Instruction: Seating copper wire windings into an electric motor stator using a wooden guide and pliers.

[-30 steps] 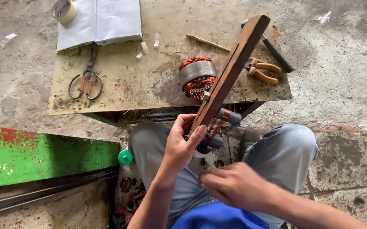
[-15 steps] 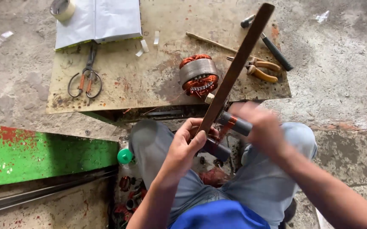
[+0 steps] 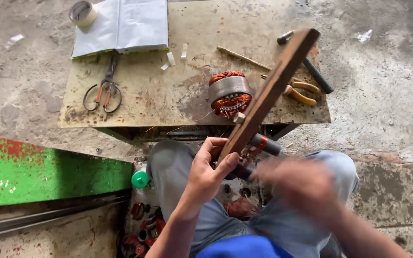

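Left hand clamped round the long brown wooden bar, right hand too blurred to tell its grip; I'd keep that bar steady.

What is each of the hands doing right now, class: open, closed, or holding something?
Left hand: closed around the lower end of the wooden bar.
Right hand: motion-blurred; its grip cannot be told.

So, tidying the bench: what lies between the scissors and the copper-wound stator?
In the head view, only bare, stained benchtop lies between the scissors and the stator.
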